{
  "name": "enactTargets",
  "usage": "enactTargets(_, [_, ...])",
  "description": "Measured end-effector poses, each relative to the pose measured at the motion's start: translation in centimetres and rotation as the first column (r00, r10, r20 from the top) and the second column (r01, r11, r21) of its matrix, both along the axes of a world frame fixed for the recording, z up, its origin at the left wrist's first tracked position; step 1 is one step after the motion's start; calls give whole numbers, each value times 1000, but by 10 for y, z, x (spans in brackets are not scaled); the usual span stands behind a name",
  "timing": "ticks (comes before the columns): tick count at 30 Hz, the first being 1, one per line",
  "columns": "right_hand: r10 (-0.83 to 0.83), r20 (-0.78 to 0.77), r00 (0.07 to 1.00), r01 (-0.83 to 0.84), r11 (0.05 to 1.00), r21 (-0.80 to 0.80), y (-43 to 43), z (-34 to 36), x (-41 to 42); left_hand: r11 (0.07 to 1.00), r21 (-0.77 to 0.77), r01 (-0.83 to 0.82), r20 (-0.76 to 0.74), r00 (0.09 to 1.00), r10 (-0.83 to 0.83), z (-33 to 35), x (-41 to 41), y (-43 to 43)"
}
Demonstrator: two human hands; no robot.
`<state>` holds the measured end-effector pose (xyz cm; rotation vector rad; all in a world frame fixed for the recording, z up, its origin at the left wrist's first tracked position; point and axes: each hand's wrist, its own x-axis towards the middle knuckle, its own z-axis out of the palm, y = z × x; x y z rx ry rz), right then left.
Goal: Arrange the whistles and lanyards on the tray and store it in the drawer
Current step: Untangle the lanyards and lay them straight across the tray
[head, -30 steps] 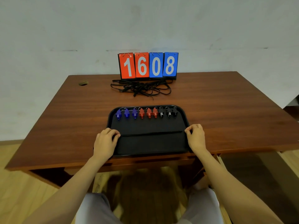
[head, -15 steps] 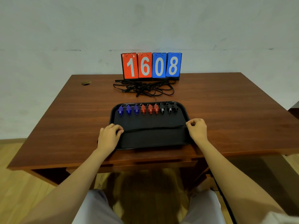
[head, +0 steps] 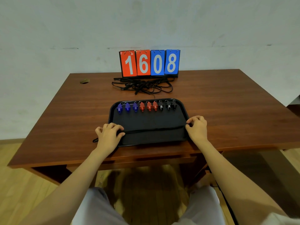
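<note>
We face a brown wooden table (head: 227, 111) set against a pale wall (head: 65, 30). On its near middle lies a black tray (head: 146, 120), its near rim close to the table's near edge. At the far edge stands a flip scoreboard (head: 150, 63): its cards read 1 and 6 in white on red, then 0 and 8 in white on blue. Just in front of it, outside the tray, lies a tangle of black lanyards (head: 142, 85).

Our left hand (head: 108, 135) sits at the tray's left rim, fingers curled down over one end of a single lanyard (head: 154, 129). Our right hand (head: 197, 127), at the right rim, pinches the other end between thumb and fingertips. The cord runs straight across the tray from left to right, and a small loop shows on the table left of the left hand.

Along the tray's far side nine whistles lie in a row: three blue whistles (head: 127, 107) on the left, three red whistles (head: 149, 106) in the middle, three black whistles (head: 168, 105) on the right.
</note>
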<state>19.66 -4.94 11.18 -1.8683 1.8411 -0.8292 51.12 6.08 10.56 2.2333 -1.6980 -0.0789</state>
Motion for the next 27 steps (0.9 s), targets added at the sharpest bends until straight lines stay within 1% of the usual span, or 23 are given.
enactTargets(2, [40, -30, 999, -42, 995, -85, 3, 2, 2, 1000, -19, 15, 2, 1000, -15, 0, -2, 2])
enactTargets(4, [118, -124, 985, -137, 978, -158, 4, 2, 6, 999, -27, 31, 4, 1000, -31, 0, -5, 2])
enactTargets(5, [160, -189, 969, -190, 970, -152, 3, 2, 8, 999, -25, 40, 9, 999, -40, 0, -6, 2])
enactTargets(7, [227, -318, 920, -262, 963, -69, 1, 1, 11, 998, -16, 59, 14, 998, -58, 1, -8, 1])
enactTargets(9, [256, -381, 888, -268, 963, 23, -1, 0, 11, 998, -4, 65, 4, 998, -65, 1, -8, -1])
enactTargets(11, [245, -355, 902, -241, 969, 57, -1, -1, 10, 998, 2, 63, 1, 998, -63, 2, -10, -2])
enactTargets(14, [214, -296, 931, -212, 976, 38, 0, -2, 5, 998, 5, 66, -4, 998, -66, 2, -14, -4])
enactTargets(18, [198, -317, 927, -205, 979, 11, 1, -2, 1, 994, 10, 106, -17, 994, -106, 2, -23, -10])
enactTargets(24, [151, -342, 927, -182, 981, -62, 0, -4, -3, 998, -26, 64, -31, 997, -65, 1, -31, -16])
enactTargets(27, [124, -344, 931, -149, 988, -49, 1, -4, -4, 998, -23, 67, -36, 997, -67, 1, -31, -17])
